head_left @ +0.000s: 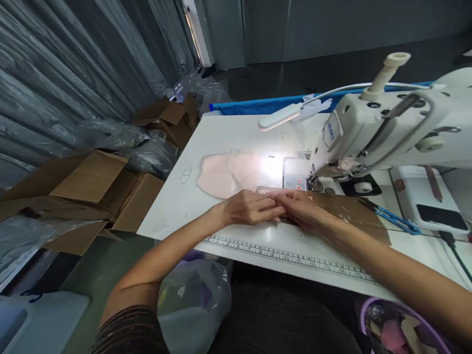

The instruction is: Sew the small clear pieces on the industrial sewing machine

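Note:
My left hand and my right hand meet in front of the sewing machine. Their fingers are closed together on a small pinkish-brown fabric piece; most of it is hidden by the fingers. Just behind the hands is the metal needle plate, with the presser foot at its right. A sheer pale pink fabric piece lies flat on the white table, beyond my left hand. Under my right forearm is a brown sheet.
Blue thread snips lie right of the brown sheet. A printed ruler runs along the front edge. A lit lamp hangs over the table. Cardboard boxes stand at left; a purple-rimmed bin holds scraps below right.

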`<state>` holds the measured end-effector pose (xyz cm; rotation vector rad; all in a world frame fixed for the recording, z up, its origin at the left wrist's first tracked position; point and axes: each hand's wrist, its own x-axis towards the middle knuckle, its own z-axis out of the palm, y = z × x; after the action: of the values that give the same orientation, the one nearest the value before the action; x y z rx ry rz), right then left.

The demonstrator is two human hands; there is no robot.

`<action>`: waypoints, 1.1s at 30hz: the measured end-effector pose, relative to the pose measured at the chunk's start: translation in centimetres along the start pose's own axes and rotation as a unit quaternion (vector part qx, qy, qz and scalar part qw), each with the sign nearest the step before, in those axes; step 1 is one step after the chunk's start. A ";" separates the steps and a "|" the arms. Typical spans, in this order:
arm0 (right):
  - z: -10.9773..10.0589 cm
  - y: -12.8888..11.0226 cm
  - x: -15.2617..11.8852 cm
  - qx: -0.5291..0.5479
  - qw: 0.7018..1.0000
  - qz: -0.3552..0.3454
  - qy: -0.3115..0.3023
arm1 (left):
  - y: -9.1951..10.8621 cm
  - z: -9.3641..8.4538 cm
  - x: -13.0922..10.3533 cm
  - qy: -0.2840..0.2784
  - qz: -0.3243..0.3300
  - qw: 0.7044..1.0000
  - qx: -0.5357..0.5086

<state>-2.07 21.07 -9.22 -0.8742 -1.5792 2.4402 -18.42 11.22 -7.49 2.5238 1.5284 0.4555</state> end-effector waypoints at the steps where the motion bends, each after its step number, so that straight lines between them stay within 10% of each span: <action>1: -0.2 0.1 -0.1 -0.012 1.000 -0.002 0.003 | 0.4 0.2 0.3 0.010 0.002 1.000 -0.013; 6: -1.5 0.1 -2.1 -0.088 0.993 -0.027 -0.069 | 1.1 0.1 1.9 0.103 -0.016 0.990 -0.094; 13: -6.2 -0.5 -6.2 -0.166 0.974 0.023 -0.152 | 0.6 0.6 4.4 -0.011 0.006 0.986 -0.167; 22: -10.3 -1.9 -6.5 -0.248 0.958 0.036 0.143 | -0.6 1.6 4.4 0.026 -0.178 0.976 -0.124; 27: -10.1 -1.5 -6.3 -0.419 0.875 -0.028 0.242 | -0.9 2.0 4.2 0.132 -0.131 0.979 0.086; 33: -9.6 -1.0 -6.4 -0.501 0.826 -0.038 0.258 | -0.5 2.7 3.7 0.146 -0.083 0.986 0.020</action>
<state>7.99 26.80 -8.54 -1.3630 -2.5005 0.9861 -16.35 14.75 -9.51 2.4139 1.8487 0.8055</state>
